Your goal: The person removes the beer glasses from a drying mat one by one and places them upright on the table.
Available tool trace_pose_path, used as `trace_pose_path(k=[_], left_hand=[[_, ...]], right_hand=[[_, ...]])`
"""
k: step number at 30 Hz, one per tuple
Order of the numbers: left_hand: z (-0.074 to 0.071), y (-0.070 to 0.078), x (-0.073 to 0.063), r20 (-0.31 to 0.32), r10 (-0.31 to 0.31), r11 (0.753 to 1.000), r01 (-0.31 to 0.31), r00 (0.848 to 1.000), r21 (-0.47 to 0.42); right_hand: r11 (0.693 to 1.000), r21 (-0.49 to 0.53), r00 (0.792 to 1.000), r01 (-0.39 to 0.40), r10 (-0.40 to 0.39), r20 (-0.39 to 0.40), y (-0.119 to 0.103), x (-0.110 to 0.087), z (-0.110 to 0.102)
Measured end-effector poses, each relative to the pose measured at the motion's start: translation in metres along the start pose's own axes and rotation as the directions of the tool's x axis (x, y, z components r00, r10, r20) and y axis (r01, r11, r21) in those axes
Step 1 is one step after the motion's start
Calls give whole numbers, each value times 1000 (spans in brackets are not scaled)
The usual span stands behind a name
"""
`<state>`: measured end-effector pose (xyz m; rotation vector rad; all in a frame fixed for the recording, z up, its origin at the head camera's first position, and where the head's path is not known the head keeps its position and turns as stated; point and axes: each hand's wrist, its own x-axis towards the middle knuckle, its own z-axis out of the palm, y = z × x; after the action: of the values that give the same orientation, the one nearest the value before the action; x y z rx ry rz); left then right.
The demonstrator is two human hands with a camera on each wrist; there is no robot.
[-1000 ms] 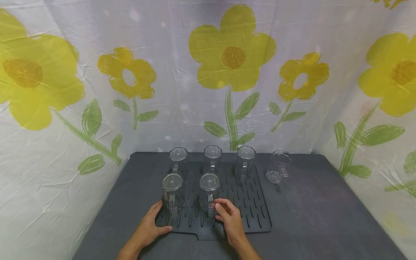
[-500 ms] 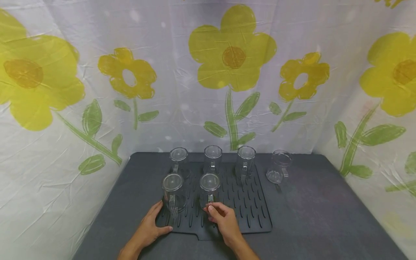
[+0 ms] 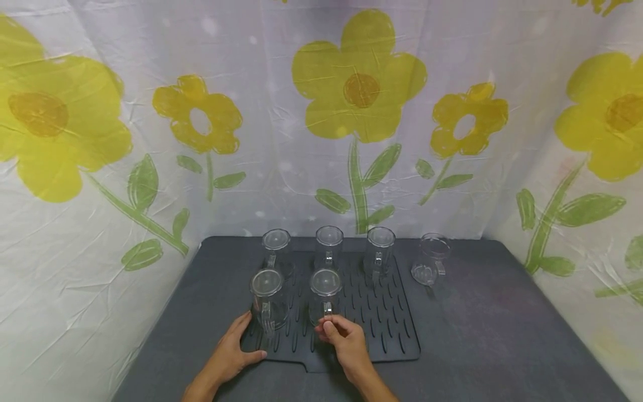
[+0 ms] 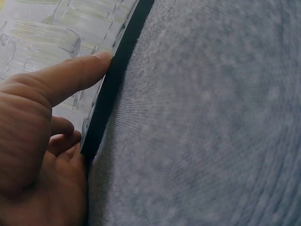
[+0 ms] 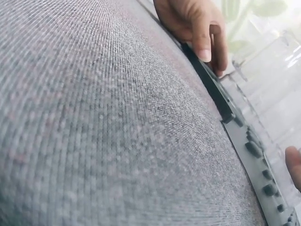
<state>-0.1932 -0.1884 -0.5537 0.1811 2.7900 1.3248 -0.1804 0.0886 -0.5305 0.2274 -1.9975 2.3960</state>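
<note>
Several clear glass mugs stand upside down on a dark ribbed drying mat (image 3: 402,349). At the front of the mat, my right hand (image 3: 350,345) pinches the handle of the front right mug (image 3: 325,286) between thumb and fingers; the lower handle is hidden behind them. My left hand (image 3: 226,353) rests at the mat's front left corner, fingers along the left edge and thumb (image 4: 80,75) on the front edge, close beside the front left mug (image 3: 267,287). The right wrist view shows the left hand (image 5: 200,28) at the mat and only a fingertip (image 5: 295,165) of the right.
Behind stand three more upturned mugs: back left (image 3: 276,241), back middle (image 3: 329,237) and back right (image 3: 380,239). Off the mat to the right, another glass mug (image 3: 432,259) stands mouth up on the grey tabletop (image 3: 482,324). A flowered curtain (image 3: 271,167) encloses the table's back and sides.
My right hand has moved slightly left, from the right side of the front right mug's handle to in front of it, fingers closing on it. My left hand has stayed put.
</note>
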Motion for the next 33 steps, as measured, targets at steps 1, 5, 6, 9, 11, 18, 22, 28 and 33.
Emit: trace_pose_path(k=[1, 5, 6, 9, 11, 18, 22, 28, 33], left_hand=[[0, 0, 0, -1, 0, 1000, 0, 1000, 0], [0, 0, 0, -3, -2, 1000, 2, 1000, -2], [0, 0, 0, -3, -1, 1000, 1, 1000, -4], [-1, 1, 0, 0, -5, 1000, 5, 1000, -6], [-2, 1, 0, 3, -7, 1000, 7, 1000, -9], [-1, 0, 0, 7, 0, 1000, 0, 1000, -8], [-1, 0, -1, 4, 3, 1000, -3, 1000, -9], [-2, 2, -1, 15, -22, 1000, 22, 1000, 7], [-2, 2, -2, 19, -29, 1000, 29, 999, 2]], right_hand=[[1000, 2, 1000, 6, -6, -7, 0, 0, 0], [999, 28, 999, 40, -39, -28, -1, -1, -2], [998, 31, 998, 50, -49, -30, -1, -1, -3], [996, 41, 996, 79, -77, -47, -5, -1, -5], [994, 30, 993, 109, -107, -54, -7, -1, -7], [964, -69, 961, 256, -262, -91, -15, -3, -16], [938, -154, 937, 312, -330, -115, -20, -5, -22], [881, -217, 892, 420, -445, -78, -25, -6, -32], [823, -214, 837, 526, -545, -36, -34, -6, -39]])
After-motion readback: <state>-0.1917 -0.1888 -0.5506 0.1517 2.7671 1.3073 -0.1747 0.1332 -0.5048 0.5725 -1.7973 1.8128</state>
